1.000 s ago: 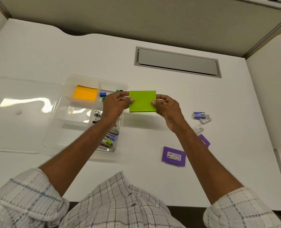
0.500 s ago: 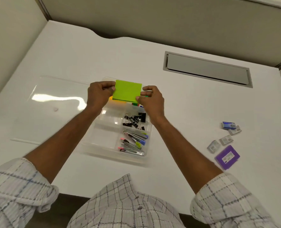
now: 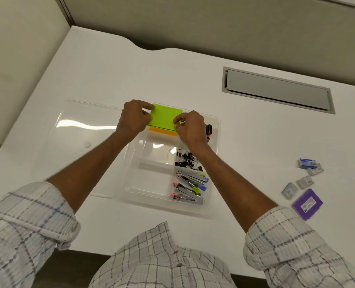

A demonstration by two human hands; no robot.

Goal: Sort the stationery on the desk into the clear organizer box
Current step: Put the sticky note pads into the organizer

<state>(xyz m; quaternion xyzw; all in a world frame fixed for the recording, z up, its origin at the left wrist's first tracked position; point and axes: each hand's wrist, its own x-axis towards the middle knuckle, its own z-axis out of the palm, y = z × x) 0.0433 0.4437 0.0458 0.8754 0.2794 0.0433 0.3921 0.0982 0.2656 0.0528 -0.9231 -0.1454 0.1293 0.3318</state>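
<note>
A green sticky-note pad [image 3: 164, 117] is held by both hands over the far-left compartment of the clear organizer box [image 3: 216, 146]. My left hand [image 3: 134, 119] pinches its left edge, my right hand [image 3: 190, 128] its right edge. Just under it lies an orange sticky-note pad [image 3: 162, 131], mostly covered. The box also holds black binder clips [image 3: 188, 160] and several staplers or staple removers [image 3: 191, 189] with coloured ends. A dark marker [image 3: 208, 129] shows past my right hand.
The box's clear lid [image 3: 85, 125] lies flat to the left. On the desk at the right are a purple case [image 3: 307, 204], a blue staple box [image 3: 307, 163] and several small grey staple packs [image 3: 304, 181]. A grey cable hatch [image 3: 276, 91] sits at the back.
Both hands have carried the green pad leftward from the open desk to above the box's far-left compartment and lowered it onto the orange pad. The camera view shifted left.
</note>
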